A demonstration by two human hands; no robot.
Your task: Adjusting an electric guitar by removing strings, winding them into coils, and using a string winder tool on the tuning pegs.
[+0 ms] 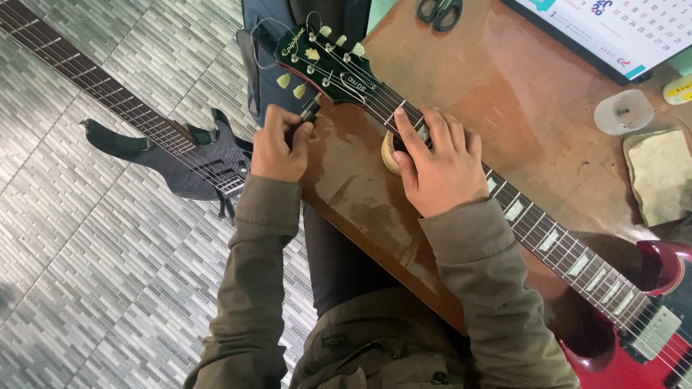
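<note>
A red electric guitar [634, 317] lies aslant across a worn brown surface [519, 94], its neck [533, 230] running up to a dark headstock [324, 61] that juts past the surface's near-left edge, just above the left hand. The left hand [277, 148] is clenched at that edge, thumb and fingers pinched around a small dark tool or tuner part [310, 112] beside the lower cream tuning pegs [292, 85]; exactly what it grips is too small to tell. The right hand [440, 166] lies flat over the neck near the nut, fingers spread and pressing down on the strings, not curled around anything, and a round pale block [390, 153] sits under the neck, touching the thumb side of that hand. The surface's edge runs diagonally between the two forearms, so the left hand works over open air with the tiled floor [79, 274] below, while the right hand has bare surface beyond its fingers. Left of the left hand, down on the floor, lies a dark grey guitar [187, 162], well apart from the hands. Beyond the headstock, a dark bag [263, 50] stands close behind the pegs. Far past the right hand lie scissors [438, 13], a calendar [613, 29], a small clear cup [623, 112] and a folded cloth [663, 173], all well apart from the neck.
</note>
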